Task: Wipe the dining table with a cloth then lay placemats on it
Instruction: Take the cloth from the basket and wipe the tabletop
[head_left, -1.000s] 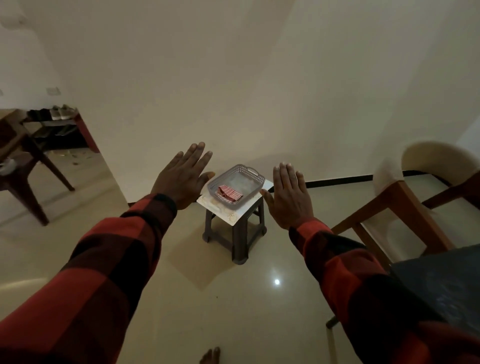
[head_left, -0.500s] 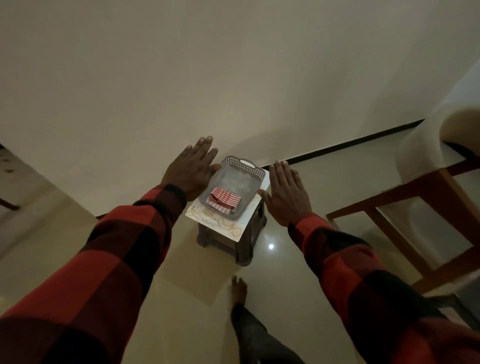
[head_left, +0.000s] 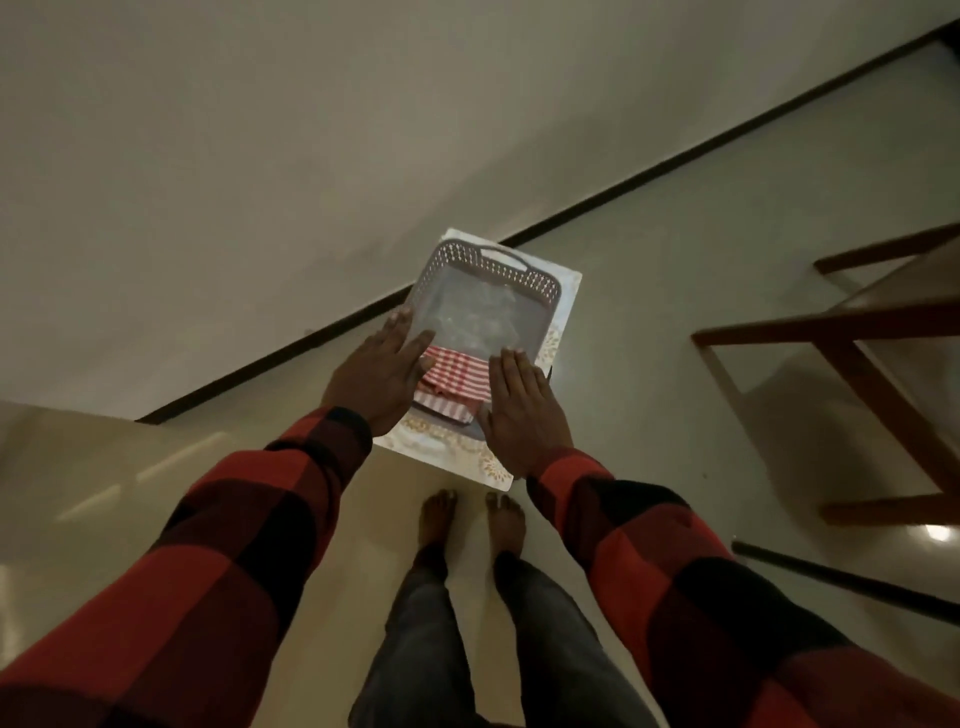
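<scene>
- i stand at a low stand by the wall. my 2 bare feet (head_left: 470, 519) are on the shiny floor (head_left: 675, 322) just below it.
- a grey basket (head_left: 540, 283) with little holes in its rim sits on a white mat with gold leaves (head_left: 493, 467). i think that flat white thing is a placemat, but the room is dim, so i am not sure.
- the red and white cloth (head_left: 457, 371) lies folded in the near end of the basket. the far end looks bare.
- my left hand (head_left: 376, 379) is flat with straight fingers. it lies over the left rim of the basket, beside the cloth. it holds nothing.
- my right hand (head_left: 519, 410) is flat too, fingers straight and close together. it is at the right edge of the cloth. it holds nothing either. i cannot tell if it touches the cloth or just floats above it.
- the step now is to pick up the cloth. no wiping is done yet and no mats are laid.
- to do it well, i should curl 1 hand round the whole folded cloth, not just the top layer, so it does not fall open.
- my other hand can press the basket rim so the basket does not slide on the mat.
- a wooden chair (head_left: 852, 332) stands to my right. i should mind it when i turn.
</scene>
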